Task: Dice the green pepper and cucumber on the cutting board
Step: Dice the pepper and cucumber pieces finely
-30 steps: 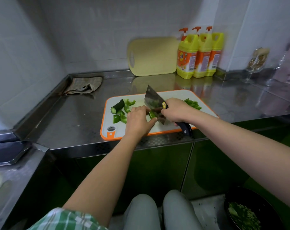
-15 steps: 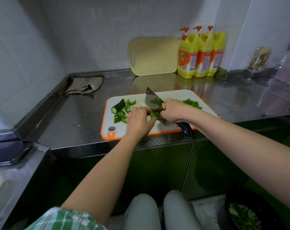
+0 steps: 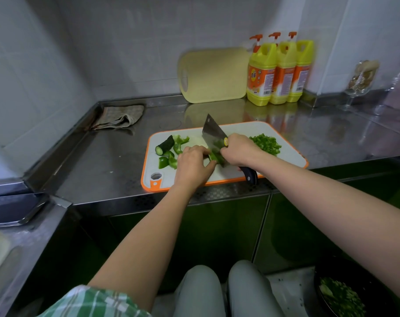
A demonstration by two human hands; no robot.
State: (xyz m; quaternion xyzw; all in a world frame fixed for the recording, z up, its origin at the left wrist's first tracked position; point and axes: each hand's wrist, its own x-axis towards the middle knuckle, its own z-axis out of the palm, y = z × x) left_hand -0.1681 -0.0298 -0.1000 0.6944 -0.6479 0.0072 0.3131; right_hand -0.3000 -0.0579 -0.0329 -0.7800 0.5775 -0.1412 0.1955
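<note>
A: Worktop (image 3: 107, 161) under the cutting board (image 3: 288, 154): steel, smooth, shiny enough to mirror things.
B: And the board itself?
A: Matt white plastic, orange rim. On it: cleaver (image 3: 211, 131) of bright metal with a glossy black handle; waxy-skinned cucumber (image 3: 164, 145); glossy green pepper (image 3: 163, 161).
B: Behind it?
A: Matt pale-yellow plastic spare board (image 3: 215, 74), glossy plastic bottles (image 3: 263, 72). Further back, smooth wall tiles (image 3: 126, 42), faint sheen. Left of it, rough woven cloth (image 3: 119, 116). Far right, clear glass (image 3: 359, 88).

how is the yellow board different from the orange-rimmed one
The yellow board leans upright against the wall; the orange-rimmed board lies flat on the counter. The yellow board is one plain colour and bare; the orange-rimmed board is white inside and carries cut pepper and cucumber. Both have rounded corners and a hole at one end.
</note>
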